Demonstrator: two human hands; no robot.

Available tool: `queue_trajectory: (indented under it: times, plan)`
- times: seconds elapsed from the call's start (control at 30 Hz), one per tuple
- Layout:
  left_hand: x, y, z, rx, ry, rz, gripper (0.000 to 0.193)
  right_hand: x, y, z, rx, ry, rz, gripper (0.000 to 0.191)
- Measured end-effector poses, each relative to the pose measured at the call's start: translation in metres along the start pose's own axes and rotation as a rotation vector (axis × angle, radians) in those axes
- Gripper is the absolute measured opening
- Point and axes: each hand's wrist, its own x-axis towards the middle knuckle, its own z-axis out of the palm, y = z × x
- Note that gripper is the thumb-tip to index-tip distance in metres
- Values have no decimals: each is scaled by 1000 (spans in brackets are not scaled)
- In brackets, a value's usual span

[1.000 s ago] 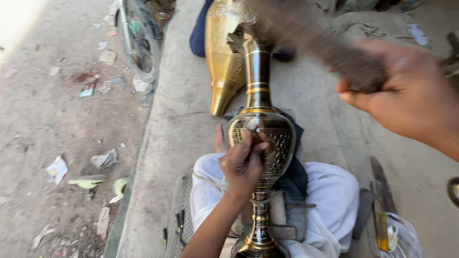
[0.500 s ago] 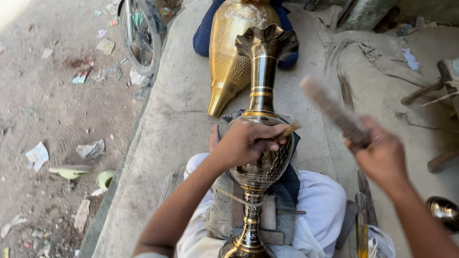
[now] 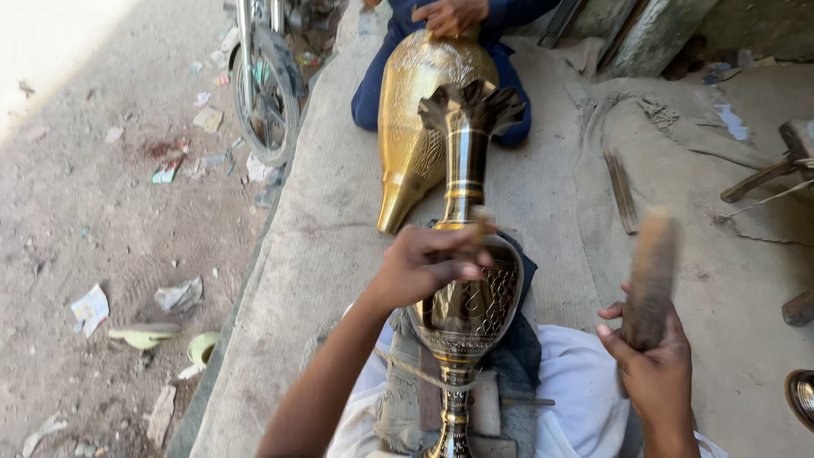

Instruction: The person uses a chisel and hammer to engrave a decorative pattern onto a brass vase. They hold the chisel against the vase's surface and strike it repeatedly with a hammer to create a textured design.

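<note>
Left hand [image 3: 424, 267] closed on brass vase [image 3: 466, 297], right hand [image 3: 653, 369] gripping wooden stick [image 3: 651, 276]

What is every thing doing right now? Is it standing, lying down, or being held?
Dark engraved vase: lying along the lap, tilted, top pointing away.
Left hand: pressed on the vase's belly, fingers closed around a small tool.
Right hand: shut on a wooden mallet.
Wooden mallet: raised, blurred.
Golden vase: leaning, narrow end on the ground, another person's hand on top.
Bike wheel: upright at the ledge's edge.
</note>
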Motion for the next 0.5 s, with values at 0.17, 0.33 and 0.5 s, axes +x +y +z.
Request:
queue_trajectory:
  times: [0.17,0.33,0.5]
  plan:
    - [-43,-41,-24,-589,484,9,62,-14,69,-10,240,92,297,61]
    - [-88,-70,-51,-554,663,-39,58,-42,128,-2,49,-58,626,65]
    - [-103,-76,-51,-547,663,-66,58,-69,151,42,-364,-300,803,65]
